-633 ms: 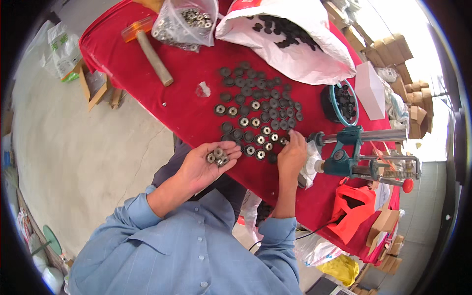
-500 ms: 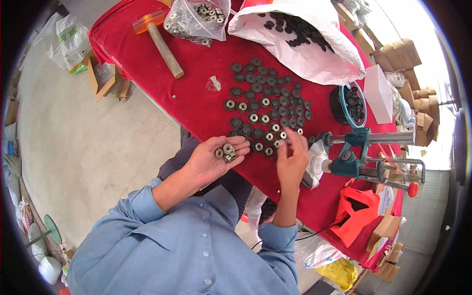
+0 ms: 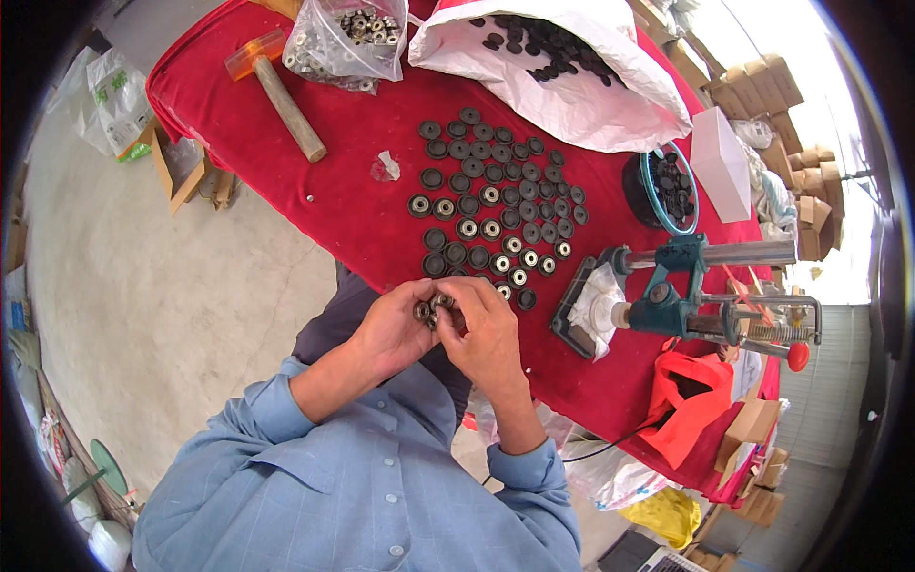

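Observation:
My left hand (image 3: 383, 329) is cupped at the near edge of the table, with several small steel bearings (image 3: 423, 312) in its palm. Over them, the fingers of my right hand (image 3: 484, 336) pinch at a bearing (image 3: 442, 300), partly hidden by the fingertips. Just beyond both hands, many black round wheels (image 3: 473, 168) lie flat on the red cloth. Some of those wheels have a shiny bearing (image 3: 490, 230) seated in the centre; others show only a dark middle. My hands cover part of the nearest row.
A hammer (image 3: 288, 107), a clear bag of bearings (image 3: 329, 48) and a white sack of black parts (image 3: 572, 114) lie farther back. At right stand a blue-rimmed bucket (image 3: 693, 205), a green hand press (image 3: 667, 286) and a red bag (image 3: 686, 448).
My right hand has moved left from the wheels to the left palm, its fingers now among the bearings. The view has shifted, so the table appears slightly farther left.

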The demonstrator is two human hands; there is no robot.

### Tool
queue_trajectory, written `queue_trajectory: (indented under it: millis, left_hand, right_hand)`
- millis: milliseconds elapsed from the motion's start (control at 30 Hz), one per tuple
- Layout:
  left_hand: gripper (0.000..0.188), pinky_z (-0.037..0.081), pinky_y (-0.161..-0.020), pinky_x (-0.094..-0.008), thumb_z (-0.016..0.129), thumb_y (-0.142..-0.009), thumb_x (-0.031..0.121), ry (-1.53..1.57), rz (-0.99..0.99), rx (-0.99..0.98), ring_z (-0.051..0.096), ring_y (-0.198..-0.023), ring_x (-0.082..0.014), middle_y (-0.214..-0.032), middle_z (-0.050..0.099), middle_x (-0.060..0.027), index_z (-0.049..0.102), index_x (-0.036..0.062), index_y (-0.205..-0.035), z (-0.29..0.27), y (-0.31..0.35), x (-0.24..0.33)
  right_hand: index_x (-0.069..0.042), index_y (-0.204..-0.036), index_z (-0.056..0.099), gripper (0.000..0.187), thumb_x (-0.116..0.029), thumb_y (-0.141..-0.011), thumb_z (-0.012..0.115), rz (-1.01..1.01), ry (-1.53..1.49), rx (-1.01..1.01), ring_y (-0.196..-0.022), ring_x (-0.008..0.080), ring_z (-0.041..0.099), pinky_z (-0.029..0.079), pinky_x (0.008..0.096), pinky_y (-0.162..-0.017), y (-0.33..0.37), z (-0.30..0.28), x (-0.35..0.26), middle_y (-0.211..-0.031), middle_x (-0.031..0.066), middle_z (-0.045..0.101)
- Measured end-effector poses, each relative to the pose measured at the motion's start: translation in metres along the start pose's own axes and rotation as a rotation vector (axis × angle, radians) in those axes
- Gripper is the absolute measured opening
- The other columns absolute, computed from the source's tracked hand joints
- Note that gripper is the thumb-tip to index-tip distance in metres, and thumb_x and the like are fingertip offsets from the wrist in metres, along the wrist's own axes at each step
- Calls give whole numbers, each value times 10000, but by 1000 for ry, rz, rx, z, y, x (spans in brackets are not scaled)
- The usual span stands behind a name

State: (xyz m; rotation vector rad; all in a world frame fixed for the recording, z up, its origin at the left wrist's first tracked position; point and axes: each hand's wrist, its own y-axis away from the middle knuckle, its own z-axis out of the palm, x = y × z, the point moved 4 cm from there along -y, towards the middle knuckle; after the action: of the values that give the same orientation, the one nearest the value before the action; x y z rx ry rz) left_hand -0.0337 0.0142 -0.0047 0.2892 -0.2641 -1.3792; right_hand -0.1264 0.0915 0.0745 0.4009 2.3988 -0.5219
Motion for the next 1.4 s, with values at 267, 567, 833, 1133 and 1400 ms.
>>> queue_trajectory:
  millis: [267, 567, 833, 1133, 1400]
  left_hand:
    - [474, 456, -1160, -431, 382, -1089, 201, -162, -40, 132, 584, -1316, -299, -1452, 565, -234, 489, -110, -1431, 21, 4, 13]
    - [481, 448, -1172, -430, 376, -1088, 184, -131, -47, 152, 577, -1330, -315, -1448, 566, -242, 490, -124, -1440, 15, 5, 18]
    - [478, 455, -1170, -428, 370, -1088, 182, -124, -41, 144, 579, -1333, -317, -1443, 571, -244, 494, -122, -1436, 16, 7, 18]
    - [471, 479, -1153, -434, 372, -1085, 169, -115, -46, 151, 595, -1317, -328, -1434, 572, -260, 491, -126, -1433, 16, 12, 12]
    - [464, 494, -1141, -442, 391, -1075, 151, -113, -46, 137, 597, -1315, -339, -1433, 568, -272, 490, -131, -1430, 15, 15, 5]
  right_hand:
    - [-55, -1053, 663, 221, -75, -850, 749, 190, 389, 336, -846, 298, 673, 512, 448, -789, -40, -60, 99, -939, 112, 679]
    - [-21, -1025, 696, 142, -67, -892, 721, 106, 634, 281, -954, 325, 655, 501, 463, -855, -47, -56, 139, -1018, 108, 679]
    - [-12, -1073, 739, 180, -25, -903, 678, 101, 586, 302, -996, 361, 671, 523, 474, -883, -37, -54, 128, -1113, 139, 690]
    - [-17, -1148, 722, 297, -1, -859, 657, 74, 734, 232, -1101, 310, 626, 475, 459, -988, -26, -49, 125, -1193, 99, 660]
    - [-35, -1222, 719, 415, 9, -812, 664, 102, 780, 252, -1148, 286, 600, 439, 454, -999, -11, -41, 121, -1229, 63, 652]
